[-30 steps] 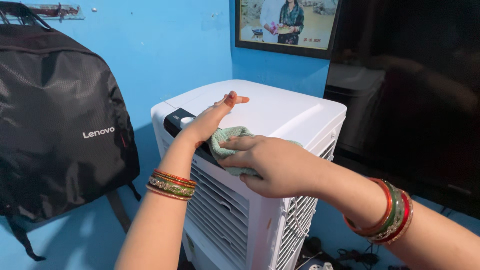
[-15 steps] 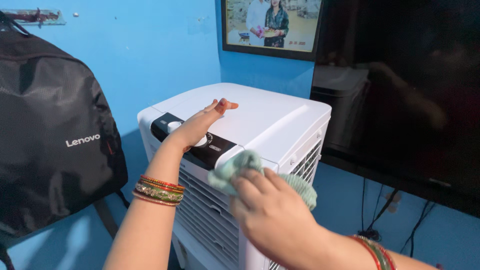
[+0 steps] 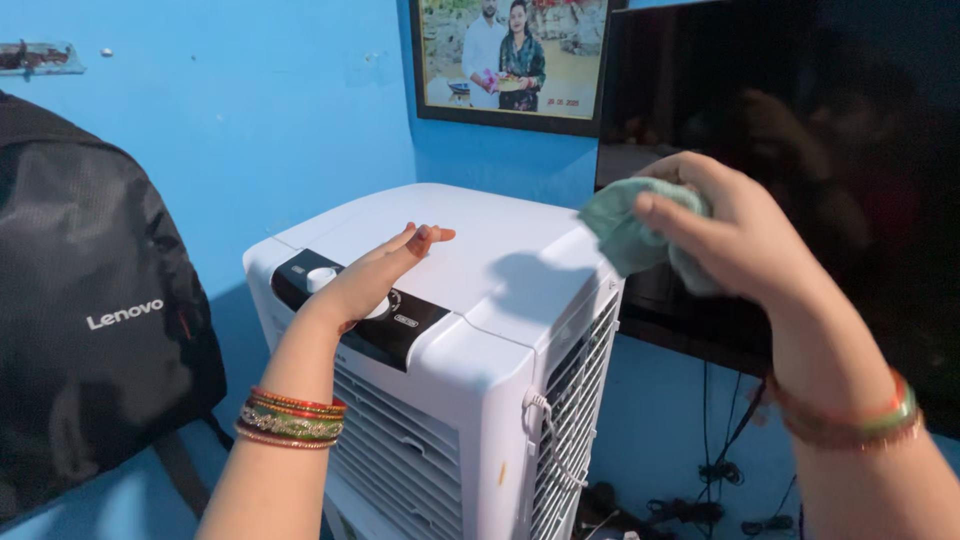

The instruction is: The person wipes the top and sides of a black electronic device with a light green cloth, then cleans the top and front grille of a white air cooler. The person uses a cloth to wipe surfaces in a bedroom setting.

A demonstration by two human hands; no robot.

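A white air cooler (image 3: 500, 330) with a black control strip and white knobs stands in the middle of the view. My left hand (image 3: 375, 275) lies flat on its top near the knobs, fingers stretched out, holding nothing. My right hand (image 3: 740, 235) is raised to the right of the cooler's top corner and grips a crumpled pale green cloth (image 3: 625, 230). The cloth hangs in the air in front of the dark television screen (image 3: 800, 150), apart from the cooler.
A black backpack (image 3: 90, 310) hangs on the blue wall at left. A framed photograph (image 3: 510, 60) hangs above the cooler. Cables (image 3: 720, 470) trail on the floor below the television. A white cord (image 3: 550, 430) runs down the cooler's side grille.
My right hand has lifted the green cloth from the cooler's front grille up and to the right, level with the television. My left hand has stayed on the cooler's top.
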